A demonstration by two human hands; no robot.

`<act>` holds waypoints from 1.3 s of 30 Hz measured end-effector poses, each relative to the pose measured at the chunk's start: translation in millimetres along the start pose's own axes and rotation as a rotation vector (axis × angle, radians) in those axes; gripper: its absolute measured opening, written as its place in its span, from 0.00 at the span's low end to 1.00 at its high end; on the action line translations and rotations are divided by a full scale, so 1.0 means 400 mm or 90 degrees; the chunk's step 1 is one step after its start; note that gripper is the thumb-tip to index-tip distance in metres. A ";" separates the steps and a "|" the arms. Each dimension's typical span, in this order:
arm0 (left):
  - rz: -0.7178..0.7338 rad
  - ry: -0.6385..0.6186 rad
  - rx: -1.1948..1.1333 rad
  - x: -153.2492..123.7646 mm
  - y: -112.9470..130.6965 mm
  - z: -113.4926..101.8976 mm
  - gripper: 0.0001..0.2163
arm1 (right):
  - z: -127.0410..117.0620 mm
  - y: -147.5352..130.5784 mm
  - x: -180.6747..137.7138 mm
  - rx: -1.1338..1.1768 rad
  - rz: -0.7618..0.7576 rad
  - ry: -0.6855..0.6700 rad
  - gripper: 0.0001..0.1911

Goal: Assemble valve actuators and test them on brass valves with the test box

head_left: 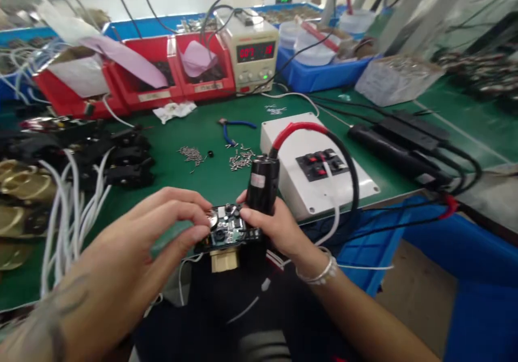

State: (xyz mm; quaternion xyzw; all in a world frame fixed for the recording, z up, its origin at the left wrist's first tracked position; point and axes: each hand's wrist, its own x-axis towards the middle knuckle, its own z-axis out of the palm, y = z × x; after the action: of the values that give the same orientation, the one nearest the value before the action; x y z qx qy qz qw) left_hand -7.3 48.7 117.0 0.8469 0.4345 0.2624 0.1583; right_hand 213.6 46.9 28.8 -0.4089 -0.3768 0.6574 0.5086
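My right hand (279, 227) is wrapped round a black electric screwdriver (263, 184), which stands upright over a small circuit board assembly (229, 230) near the table's front edge. A red and black cable (319, 132) loops from the screwdriver's top. My left hand (162, 232) pinches the board's left side with thumb and fingers, steadying it. A tan part (224, 260) shows under the board.
White control box (319, 168) sits right of the hands. Loose screws (240, 159) and blue-handled pliers (234, 127) lie on the green mat. Red bins (162, 73) and a power supply (253, 52) stand at the back. Black parts and white wires (76, 200) crowd the left.
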 end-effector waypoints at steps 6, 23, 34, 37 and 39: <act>0.126 0.018 0.095 0.017 0.061 0.028 0.08 | 0.000 0.007 -0.004 -0.030 -0.019 -0.015 0.20; 0.250 -0.074 0.209 0.050 0.063 0.022 0.17 | 0.005 0.005 -0.005 -0.052 -0.031 0.000 0.18; 0.195 -0.001 0.172 -0.030 0.040 0.044 0.13 | 0.005 0.011 -0.018 -0.052 -0.038 0.014 0.24; -0.018 0.028 0.022 -0.034 0.007 0.097 0.31 | 0.024 -0.013 -0.042 0.001 -0.043 -0.012 0.38; -0.141 0.073 -0.089 -0.037 -0.002 0.143 0.33 | 0.034 -0.059 -0.071 0.015 -0.044 -0.033 0.42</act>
State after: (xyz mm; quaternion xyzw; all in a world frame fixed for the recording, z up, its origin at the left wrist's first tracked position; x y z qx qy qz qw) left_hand 18.3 34.7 65.8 0.7644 0.5140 0.3211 0.2198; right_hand 213.8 22.9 59.9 -0.3728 -0.3958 0.6541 0.5259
